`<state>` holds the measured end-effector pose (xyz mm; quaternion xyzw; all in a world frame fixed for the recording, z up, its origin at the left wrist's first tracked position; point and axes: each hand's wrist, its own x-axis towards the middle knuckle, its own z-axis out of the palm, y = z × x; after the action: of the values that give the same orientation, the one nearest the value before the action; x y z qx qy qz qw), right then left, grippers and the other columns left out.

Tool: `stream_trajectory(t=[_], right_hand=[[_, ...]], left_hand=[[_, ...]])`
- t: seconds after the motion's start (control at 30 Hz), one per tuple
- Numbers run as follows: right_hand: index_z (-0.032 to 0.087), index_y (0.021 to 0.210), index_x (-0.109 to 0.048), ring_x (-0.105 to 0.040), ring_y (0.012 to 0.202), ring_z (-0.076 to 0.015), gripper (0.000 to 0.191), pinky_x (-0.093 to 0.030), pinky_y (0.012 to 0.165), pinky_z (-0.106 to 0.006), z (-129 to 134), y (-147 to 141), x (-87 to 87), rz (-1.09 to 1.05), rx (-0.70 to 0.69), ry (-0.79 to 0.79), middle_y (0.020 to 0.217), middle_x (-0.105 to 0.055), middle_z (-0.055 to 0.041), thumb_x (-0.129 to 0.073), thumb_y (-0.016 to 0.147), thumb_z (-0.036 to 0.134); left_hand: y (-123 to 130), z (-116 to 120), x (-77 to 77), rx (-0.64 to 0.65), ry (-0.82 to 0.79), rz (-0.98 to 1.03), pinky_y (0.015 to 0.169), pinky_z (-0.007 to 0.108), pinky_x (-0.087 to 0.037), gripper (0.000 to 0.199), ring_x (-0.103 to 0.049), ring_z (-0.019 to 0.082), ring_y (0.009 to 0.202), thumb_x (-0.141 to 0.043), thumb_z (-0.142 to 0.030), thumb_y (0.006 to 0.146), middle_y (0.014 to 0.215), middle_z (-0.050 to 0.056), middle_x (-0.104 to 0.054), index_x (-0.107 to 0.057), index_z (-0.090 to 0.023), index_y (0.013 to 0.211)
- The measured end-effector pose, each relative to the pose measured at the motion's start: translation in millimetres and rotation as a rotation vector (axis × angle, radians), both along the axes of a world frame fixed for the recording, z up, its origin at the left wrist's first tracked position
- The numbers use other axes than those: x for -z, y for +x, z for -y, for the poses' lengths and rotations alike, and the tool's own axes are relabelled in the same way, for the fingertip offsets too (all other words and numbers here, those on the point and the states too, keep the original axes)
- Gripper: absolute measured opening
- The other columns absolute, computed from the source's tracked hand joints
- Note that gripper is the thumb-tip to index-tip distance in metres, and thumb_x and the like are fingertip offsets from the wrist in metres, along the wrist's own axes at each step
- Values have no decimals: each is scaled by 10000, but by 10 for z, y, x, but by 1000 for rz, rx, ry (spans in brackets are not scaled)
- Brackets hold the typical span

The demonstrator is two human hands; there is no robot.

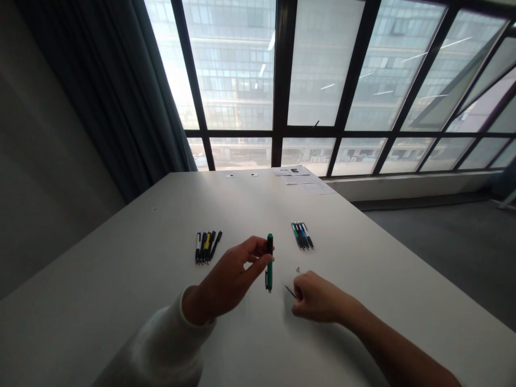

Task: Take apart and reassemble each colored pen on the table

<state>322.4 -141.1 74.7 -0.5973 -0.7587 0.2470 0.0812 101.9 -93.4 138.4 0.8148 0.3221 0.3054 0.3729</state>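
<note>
Now, left fingers (pixel 258 266) pinching green pen (pixel 270 275), right fingers (pixel 301 293) curled round thin rod (pixel 289 291)

hands (pixel 229 282): 2
green pen (pixel 270 274), held: 1
thin rod (pixel 289 291): 1
left-group pens (pixel 207 247): at least 5
right-group pens (pixel 302 235): at least 4
tiny bits (pixel 298 269): 2
white discs (pixel 254 174): 2
papers (pixel 296 179): at least 2
</note>
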Motion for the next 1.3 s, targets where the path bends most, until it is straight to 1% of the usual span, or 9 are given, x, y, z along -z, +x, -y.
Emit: stream_trajectory(t=[0.13, 0.2, 0.27, 0.33, 0.47, 0.73, 1.0, 1.2, 1.3], right_hand=[[182, 691, -520, -474, 477, -84, 83, -366, 448, -192, -28, 148, -559, -645, 27, 76, 568, -521, 52, -576, 736, 138], [187, 795, -540, -468, 428, -82, 34, -347, 391, -184, 9, 155, -799, -968, 8, 198, 588, -552, 50, -565, 796, 163], [189, 831, -545, -476, 406, -80, 26, -341, 361, -187, 72, 109, -936, -1196, -7, 368, 658, -605, 24, -562, 835, 171], [187, 842, -561, -511, 430, -90, 36, -372, 368, -200, 139, 39, -974, -1290, -46, 487, 710, -628, -1, -563, 876, 177], [196, 921, -595, -582, 531, -119, 42, -425, 403, -211, 237, -47, -927, -1278, -131, 591, 763, -630, -20, -559, 934, 179], [211, 964, -600, -604, 567, -129, 80, -476, 449, -234, 301, -42, -960, -1131, -154, 693, 787, -631, -27, -550, 945, 152], [207, 882, -600, -598, 582, -141, 127, -481, 492, -264, 258, -9, -1001, -827, -151, 799, 762, -627, -24, -563, 858, 88], [200, 837, -609, -513, 520, -97, 85, -440, 495, -221, 193, 12, -1070, -622, -194, 652, 631, -578, 30, -610, 826, 115], [193, 860, -627, -521, 546, -92, 42, -447, 510, -210, 164, 26, -1082, -578, -209, 518, 672, -607, 21, -638, 844, 157]], left_hand=[[-9, 121, -107, 43, 132, -27, 774, 266, -528, 163, -653, 157, 876, -524, -295, 960, 1004, 32, -695, -617, -204, 1058], [2, 161, -119, 50, 227, -31, 766, 258, -519, 126, -642, 150, 855, -539, -252, 948, 971, 23, -687, -619, -208, 1035], [16, 190, -114, 63, 301, -20, 771, 250, -510, 102, -631, 141, 843, -553, -209, 936, 946, 19, -677, -612, -206, 1019], [28, 213, -106, 83, 342, 5, 773, 239, -505, 101, -628, 131, 837, -560, -171, 929, 934, 17, -669, -606, -204, 1013], [41, 250, -108, 132, 395, 60, 787, 232, -510, 148, -639, 129, 862, -560, -119, 921, 950, 28, -671, -607, -201, 1034], [68, 249, -125, 169, 431, 64, 777, 242, -531, 184, -651, 144, 880, -537, -113, 937, 988, 58, -679, -605, -192, 1089], [75, 246, -109, 146, 361, 25, 754, 224, -510, 180, -638, 128, 844, -556, -109, 923, 958, 32, -672, -623, -199, 1064], [85, 225, -70, 127, 269, 12, 746, 248, -507, 130, -625, 136, 810, -566, -164, 925, 920, 25, -675, -644, -203, 1022], [89, 227, -74, 124, 222, 15, 739, 246, -506, 140, -620, 131, 800, -563, -191, 936, 912, 13, -679, -651, -214, 1042]])
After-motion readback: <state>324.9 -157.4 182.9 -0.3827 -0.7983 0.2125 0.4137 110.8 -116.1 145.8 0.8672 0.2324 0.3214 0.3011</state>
